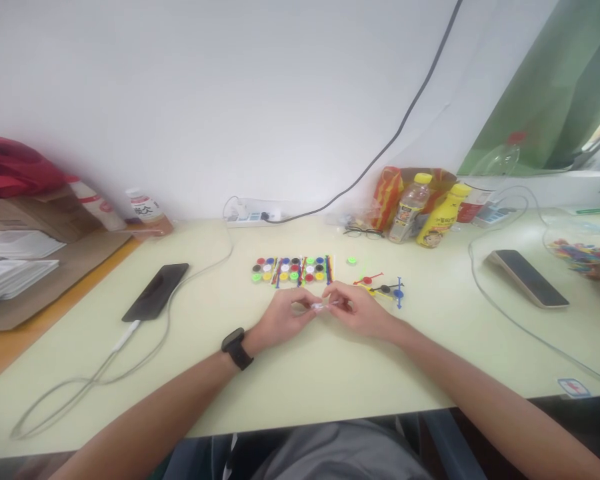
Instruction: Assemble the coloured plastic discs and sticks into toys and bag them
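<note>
My left hand (289,313) and my right hand (359,309) meet above the table, fingertips pinched on a small white plastic piece (320,306). Fingers cover most of it, so its full shape is hidden. Just beyond my hands lie rows of coloured round discs (285,268) with thin coloured sticks (329,269) laid between the groups. To the right of these is a single green disc (351,261). Several arrow-shaped pieces with round centres, among them a red one (367,281), a black one (385,289) and a blue one (399,294), rest near my right hand.
A phone (155,292) with a charging cable (166,327) lies left. Bottles (409,210) and folded glasses (364,232) stand or lie at the back. A power strip (253,213) sits by the wall. On the right are another dark-faced device (530,278) and a bag of coloured pieces (583,257).
</note>
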The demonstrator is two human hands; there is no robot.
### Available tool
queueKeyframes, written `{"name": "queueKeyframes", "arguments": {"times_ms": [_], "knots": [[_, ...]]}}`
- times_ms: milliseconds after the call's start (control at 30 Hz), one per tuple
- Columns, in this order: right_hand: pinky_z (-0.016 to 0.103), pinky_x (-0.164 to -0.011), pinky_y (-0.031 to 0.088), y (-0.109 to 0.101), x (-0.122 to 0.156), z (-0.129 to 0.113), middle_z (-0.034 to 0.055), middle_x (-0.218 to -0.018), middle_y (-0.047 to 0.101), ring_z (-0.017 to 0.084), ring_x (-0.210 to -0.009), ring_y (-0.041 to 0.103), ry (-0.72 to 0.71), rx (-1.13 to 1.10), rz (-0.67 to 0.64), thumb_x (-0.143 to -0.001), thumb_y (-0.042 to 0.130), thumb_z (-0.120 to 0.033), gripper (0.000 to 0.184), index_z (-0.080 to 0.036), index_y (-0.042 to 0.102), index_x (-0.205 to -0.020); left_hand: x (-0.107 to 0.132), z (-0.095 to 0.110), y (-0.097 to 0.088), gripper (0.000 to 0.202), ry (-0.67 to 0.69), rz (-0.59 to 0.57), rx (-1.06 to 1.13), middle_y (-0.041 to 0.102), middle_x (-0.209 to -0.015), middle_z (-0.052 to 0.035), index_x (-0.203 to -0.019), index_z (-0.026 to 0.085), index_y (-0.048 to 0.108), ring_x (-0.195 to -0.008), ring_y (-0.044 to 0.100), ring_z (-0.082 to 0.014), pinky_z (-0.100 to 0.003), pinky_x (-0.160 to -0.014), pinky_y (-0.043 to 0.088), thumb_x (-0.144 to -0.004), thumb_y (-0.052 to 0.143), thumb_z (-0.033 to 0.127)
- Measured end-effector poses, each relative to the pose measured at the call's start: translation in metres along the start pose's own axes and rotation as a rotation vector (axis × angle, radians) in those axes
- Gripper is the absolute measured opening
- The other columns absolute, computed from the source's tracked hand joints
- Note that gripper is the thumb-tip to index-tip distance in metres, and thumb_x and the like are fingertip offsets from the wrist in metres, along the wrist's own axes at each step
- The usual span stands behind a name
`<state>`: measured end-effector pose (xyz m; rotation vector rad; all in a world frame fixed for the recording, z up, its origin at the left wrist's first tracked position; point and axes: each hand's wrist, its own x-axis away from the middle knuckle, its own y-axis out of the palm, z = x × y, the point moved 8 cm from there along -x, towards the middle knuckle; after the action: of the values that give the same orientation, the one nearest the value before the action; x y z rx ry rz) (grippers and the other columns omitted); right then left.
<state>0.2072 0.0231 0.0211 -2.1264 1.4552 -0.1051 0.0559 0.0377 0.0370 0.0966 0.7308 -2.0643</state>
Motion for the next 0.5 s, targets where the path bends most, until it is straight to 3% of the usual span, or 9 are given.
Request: {"name": "queueKeyframes", "arguments": {"times_ms": [200, 300, 500], "knots": [[0.028, -0.061, 0.041, -0.007, -0.002, -0.008, -0.0002, -0.08, 0.062, 0.015, -0.067, 0.053, 0.003, -0.071, 0.031, -0.096, 0.062, -0.035, 0.017, -0.021, 0.061, -0.105, 0.0, -0.001, 0.002, 0.023, -0.035, -0.008, 0.067, 0.075, -0.091, -0.0068, -0.1, 0.018, 0.076, -0.082, 0.069, -0.0188, -0.031, -0.076, 0.057, -0.096, 0.071, 0.04], [0.028, -0.065, 0.044, -0.013, -0.003, -0.008, 0.0015, -0.086, 0.063, 0.015, -0.07, 0.054, -0.002, -0.112, 0.083, -0.096, 0.063, -0.036, 0.018, -0.02, 0.062, -0.105, -0.001, -0.003, 0.005, 0.026, -0.083, -0.054, 0.211, 0.074, -0.104, -0.0096, -0.107, 0.017, 0.075, -0.095, 0.069, -0.0214, -0.034, -0.087, 0.056, -0.098, 0.069, 0.04], [0.031, -0.072, 0.051, -0.019, -0.005, -0.002, 0.005, -0.101, 0.064, 0.016, -0.076, 0.058, -0.034, -0.152, 0.13, -0.097, 0.064, -0.042, 0.027, -0.023, 0.063, -0.116, -0.004, -0.009, 0.009, 0.026, -0.154, -0.12, 0.435, 0.072, -0.111, -0.01, -0.112, 0.017, 0.072, -0.1, 0.068, -0.0211, -0.032, -0.086, 0.055, -0.096, 0.073, 0.037]]}}
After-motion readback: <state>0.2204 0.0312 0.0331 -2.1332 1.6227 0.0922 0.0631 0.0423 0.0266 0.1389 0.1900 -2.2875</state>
